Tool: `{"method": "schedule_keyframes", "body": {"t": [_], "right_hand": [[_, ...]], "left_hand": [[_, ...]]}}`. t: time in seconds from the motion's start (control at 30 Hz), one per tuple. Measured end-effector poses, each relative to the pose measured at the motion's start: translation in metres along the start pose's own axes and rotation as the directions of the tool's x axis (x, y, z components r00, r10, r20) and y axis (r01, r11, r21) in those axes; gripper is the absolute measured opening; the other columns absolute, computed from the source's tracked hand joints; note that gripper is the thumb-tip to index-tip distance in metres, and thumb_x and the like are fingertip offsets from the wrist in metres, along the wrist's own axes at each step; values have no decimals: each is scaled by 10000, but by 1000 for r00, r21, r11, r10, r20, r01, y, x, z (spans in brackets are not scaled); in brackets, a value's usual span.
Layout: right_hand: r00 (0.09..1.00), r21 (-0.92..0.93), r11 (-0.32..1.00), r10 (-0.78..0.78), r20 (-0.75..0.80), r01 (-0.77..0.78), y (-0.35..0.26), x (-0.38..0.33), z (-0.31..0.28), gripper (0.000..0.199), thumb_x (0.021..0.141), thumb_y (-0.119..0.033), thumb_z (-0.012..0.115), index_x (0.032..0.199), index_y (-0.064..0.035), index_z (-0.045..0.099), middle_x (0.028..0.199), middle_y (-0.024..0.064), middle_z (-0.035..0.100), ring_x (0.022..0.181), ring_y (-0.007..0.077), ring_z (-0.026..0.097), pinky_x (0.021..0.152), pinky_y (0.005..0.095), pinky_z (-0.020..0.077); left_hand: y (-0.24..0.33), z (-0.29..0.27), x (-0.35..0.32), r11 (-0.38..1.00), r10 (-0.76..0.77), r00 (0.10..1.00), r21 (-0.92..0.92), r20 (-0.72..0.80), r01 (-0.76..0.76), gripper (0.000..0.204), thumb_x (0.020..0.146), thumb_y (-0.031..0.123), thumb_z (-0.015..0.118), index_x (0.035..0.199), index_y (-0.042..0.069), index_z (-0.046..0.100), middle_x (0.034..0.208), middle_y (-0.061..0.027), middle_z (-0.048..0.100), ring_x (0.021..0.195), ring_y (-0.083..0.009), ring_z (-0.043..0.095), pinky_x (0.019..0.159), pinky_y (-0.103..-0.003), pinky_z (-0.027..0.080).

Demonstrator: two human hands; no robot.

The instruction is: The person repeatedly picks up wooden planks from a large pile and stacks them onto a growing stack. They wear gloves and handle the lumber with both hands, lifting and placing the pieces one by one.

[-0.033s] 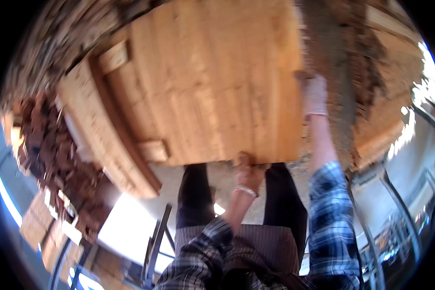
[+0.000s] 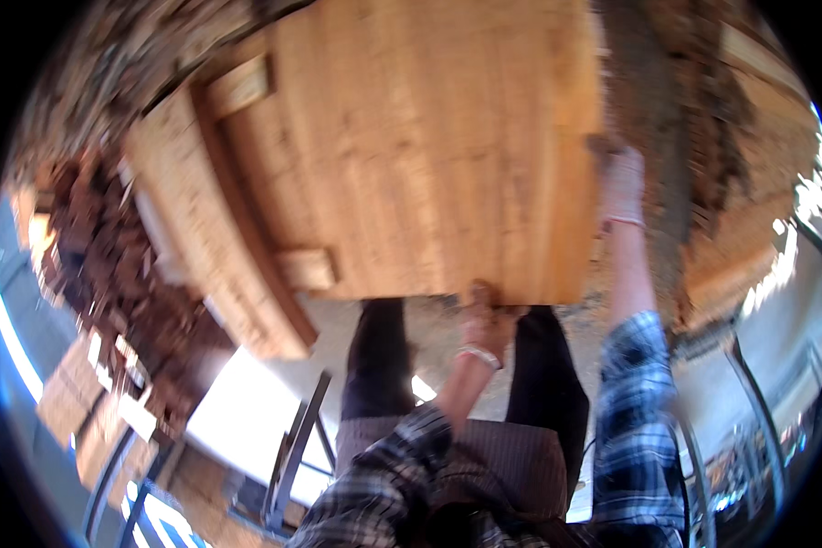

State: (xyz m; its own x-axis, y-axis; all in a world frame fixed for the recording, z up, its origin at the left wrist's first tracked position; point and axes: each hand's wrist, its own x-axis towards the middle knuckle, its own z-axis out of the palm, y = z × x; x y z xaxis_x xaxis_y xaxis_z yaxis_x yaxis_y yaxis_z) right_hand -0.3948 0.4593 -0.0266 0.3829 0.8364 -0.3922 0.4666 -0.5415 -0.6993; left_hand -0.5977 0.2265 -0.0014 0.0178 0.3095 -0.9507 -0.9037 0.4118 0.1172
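A broad panel [image 2: 438, 155] of pale planks fills the middle of the view. At its left end a thick wooden end board [image 2: 219, 219] stands apart by a gap, bridged by two tenons, the nearer tenon [image 2: 307, 268] and the farther tenon [image 2: 239, 86]. My left hand [image 2: 484, 327], with a pale band at its wrist, is closed on the panel's near edge, thumb on top. At the right edge, my right hand [image 2: 623, 183] in a light glove is closed round the panel's side; motion blurs its fingers, and some are hidden.
Reddish-brown wood scraps [image 2: 96, 237] are heaped at the left. Beyond the panel lie more blurred wood pieces [image 2: 146, 55]. A dark metal frame [image 2: 297, 447] stands at the lower left, and thin metal legs [image 2: 756, 411] at the lower right. Large timber [image 2: 749, 247] lies at the far right.
The panel, its end board and both hands appear slightly farther right in the picture, as does much of the background. Both hands keep their hold on the panel.
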Motion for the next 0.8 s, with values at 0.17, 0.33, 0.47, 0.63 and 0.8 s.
{"method": "schedule_keyframes", "body": {"t": [0.17,0.33,0.47,0.63,0.8], "right_hand": [[996,-519,850,-70,59,91,-4,4,-6,297,942,-175,535,1161,6,620,1006,92,663,1022,176,603,898,324,490],[933,213,935,-321,162,285,-59,-56,74,430,931,-118,550,1353,-103,470,1068,97,616,962,199,610,800,308,510],[818,384,890,-403,411,245,-160,-160,186,614,882,-242,591,1433,-129,344,965,124,614,825,178,594,707,295,518],[736,-111,846,-379,561,521,-277,-229,286,855,845,-482,605,1487,-97,193,864,178,621,695,204,604,593,333,533],[798,-461,743,-160,581,485,-288,-236,340,829,805,-461,667,1385,33,339,847,242,653,709,321,673,566,420,535]], "left_hand": [[41,0,-21,951,-116,993,290,24,104,288,956,320,543,1131,91,530,1069,-38,585,883,-196,599,781,-333,520],[153,-158,-76,819,391,906,388,162,-422,165,979,194,432,884,125,547,822,-9,517,800,-146,544,902,-348,446],[284,-202,-114,530,715,689,735,-120,-422,146,936,267,529,931,122,547,741,-13,510,730,-158,501,706,-324,439],[390,-126,-112,76,941,338,986,-22,-148,534,778,194,738,1232,50,496,899,-110,564,860,-236,587,717,-342,497],[404,-68,-97,-137,910,407,983,78,119,716,610,157,803,1251,60,500,1090,-181,592,975,-335,606,802,-385,507]]}}
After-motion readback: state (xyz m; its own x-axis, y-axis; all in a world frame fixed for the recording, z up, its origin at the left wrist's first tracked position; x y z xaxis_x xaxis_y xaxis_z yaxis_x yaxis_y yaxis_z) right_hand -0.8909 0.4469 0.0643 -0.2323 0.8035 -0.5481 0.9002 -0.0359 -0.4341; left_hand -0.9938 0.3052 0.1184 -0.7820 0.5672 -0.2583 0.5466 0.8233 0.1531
